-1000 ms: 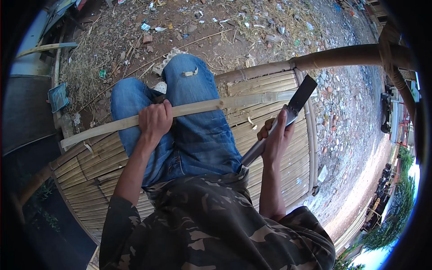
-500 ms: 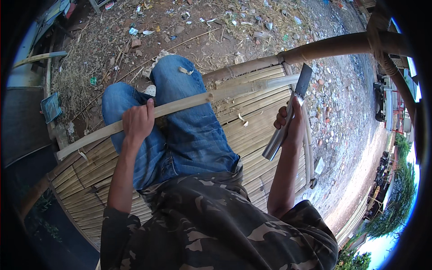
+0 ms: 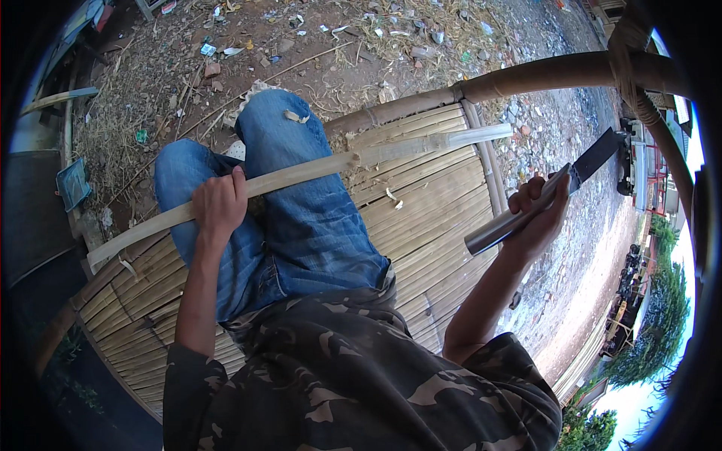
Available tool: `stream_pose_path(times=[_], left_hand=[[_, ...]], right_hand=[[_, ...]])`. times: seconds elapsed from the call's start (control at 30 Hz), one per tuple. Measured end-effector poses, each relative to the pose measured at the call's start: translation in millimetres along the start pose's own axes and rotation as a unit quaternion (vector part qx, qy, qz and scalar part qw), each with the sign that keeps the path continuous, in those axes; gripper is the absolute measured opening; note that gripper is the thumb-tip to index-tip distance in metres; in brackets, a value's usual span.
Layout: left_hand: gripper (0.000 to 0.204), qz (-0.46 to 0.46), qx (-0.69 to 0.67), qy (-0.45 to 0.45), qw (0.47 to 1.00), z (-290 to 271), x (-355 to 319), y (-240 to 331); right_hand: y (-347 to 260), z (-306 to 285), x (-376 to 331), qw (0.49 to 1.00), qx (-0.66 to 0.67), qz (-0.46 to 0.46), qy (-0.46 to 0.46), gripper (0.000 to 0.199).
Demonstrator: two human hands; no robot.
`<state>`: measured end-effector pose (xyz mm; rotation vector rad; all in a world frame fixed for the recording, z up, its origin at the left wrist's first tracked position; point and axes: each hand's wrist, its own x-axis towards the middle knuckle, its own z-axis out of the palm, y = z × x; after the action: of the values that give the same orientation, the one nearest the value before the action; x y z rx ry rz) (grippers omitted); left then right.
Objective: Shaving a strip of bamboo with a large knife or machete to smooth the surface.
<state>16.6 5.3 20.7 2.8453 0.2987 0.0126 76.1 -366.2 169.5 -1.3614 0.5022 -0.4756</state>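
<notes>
My left hand [image 3: 218, 204] grips a long pale bamboo strip [image 3: 391, 154] that lies across my blue-jeaned knees [image 3: 286, 188] and reaches right over the platform. My right hand [image 3: 538, 210] is shut on the metal handle of a big knife [image 3: 526, 207]. Its dark flat blade [image 3: 598, 158] is raised up and to the right, apart from the strip's right end. I sit on a platform of split bamboo slats [image 3: 436, 225].
A thick bamboo pole [image 3: 526, 75] edges the platform's far side and bends at a lashed joint at the upper right. Beyond it lies bare ground with straw, litter and stones [image 3: 361, 30]. Small shavings lie on the slats. Trees and parked vehicles show at the right rim.
My right hand has lifted the knife away from the strip, swinging it out to the right and upward. My left hand keeps its hold on the strip.
</notes>
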Motion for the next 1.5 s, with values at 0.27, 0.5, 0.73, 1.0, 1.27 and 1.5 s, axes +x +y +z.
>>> stream_pose_path(times=[0.27, 0.5, 0.73, 1.0, 1.27, 1.5], left_hand=[[0.054, 0.007, 0.017, 0.025, 1.000, 10, 3, -10], [0.054, 0.022, 0.012, 0.030, 0.999, 14, 1, -4], [0.053, 0.011, -0.007, 0.040, 0.999, 11, -6, -6], [0.050, 0.002, -0.005, 0.000, 1.000, 12, -4, 0], [0.052, 0.037, 0.014, 0.046, 0.998, 21, -7, 3], [0.052, 0.026, 0.006, 0.059, 0.998, 17, -4, 8]], right_hand=[[119, 26, -71, 0.889, -0.169, 0.288, -0.312, 0.030], [137, 24, -85, 0.918, -0.203, 0.198, -0.276, 0.031], [73, 31, -57, 0.957, -0.106, 0.192, -0.191, 0.025], [80, 23, -59, 0.951, -0.126, 0.211, -0.188, 0.026], [113, 24, -76, 0.891, -0.172, 0.284, -0.309, 0.027], [117, 31, -81, 0.928, -0.149, 0.227, -0.256, 0.029]])
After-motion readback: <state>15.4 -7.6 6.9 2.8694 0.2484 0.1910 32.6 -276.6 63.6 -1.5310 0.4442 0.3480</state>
